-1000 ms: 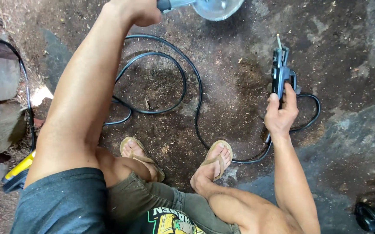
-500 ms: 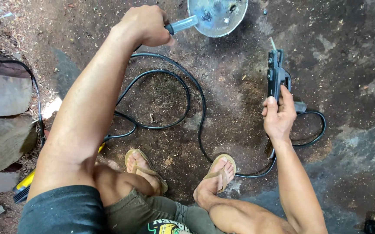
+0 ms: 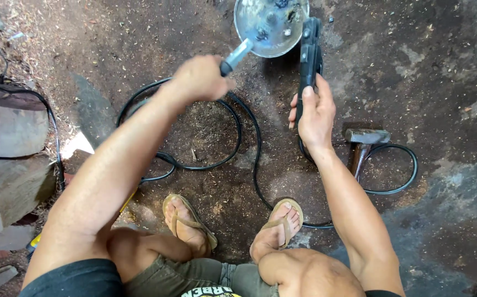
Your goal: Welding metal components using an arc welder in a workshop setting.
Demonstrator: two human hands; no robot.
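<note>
A left hand [image 3: 200,78] gripped the handle of a round, scorched metal pan [image 3: 270,25] on the dirt floor [image 3: 425,71]; the right hand's [image 3: 315,113] fingers closed around a black welding torch [image 3: 309,55] beside it.

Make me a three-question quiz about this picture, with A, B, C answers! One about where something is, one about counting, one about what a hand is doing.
1. Where does the hammer lie?
A. On the ground beside the right arm
B. In the round metal pan
C. On the left foot

2. How many sandals are in view?
A. One
B. Two
C. Four

3. What is the left hand doing?
A. Resting flat on the ground
B. Gripping the handle of the metal pan
C. Holding the hammer

Answers:
1 A, the hammer lies on the dirt right of the forearm.
2 B, one sandal on each foot.
3 B, its fingers are closed round the pan's grey handle, while the right hand holds a black tool.
</note>
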